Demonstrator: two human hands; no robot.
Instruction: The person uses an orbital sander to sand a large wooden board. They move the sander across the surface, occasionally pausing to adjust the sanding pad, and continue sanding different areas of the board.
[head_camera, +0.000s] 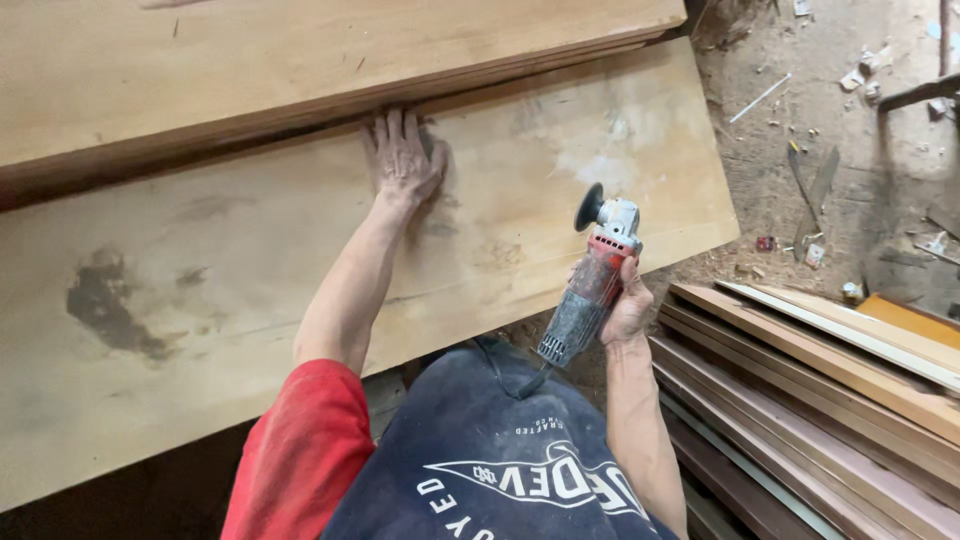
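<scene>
A dark stain (105, 305) marks the left part of the wide pale wooden board (250, 270), which runs across the view below a second, thicker board (250, 60) lying along the top. The left hand (402, 160) rests flat on the wide board, fingers spread, fingertips touching the lower edge of the upper one. To its right, the right hand (628, 305) is wrapped tightly around the grey body of an angle grinder (592, 280), held tilted just above the wide board's near edge, its black disc facing left, clear of the wood. Farther right lies a stack of planks (820, 400) on the dusty floor (800, 150)
</scene>
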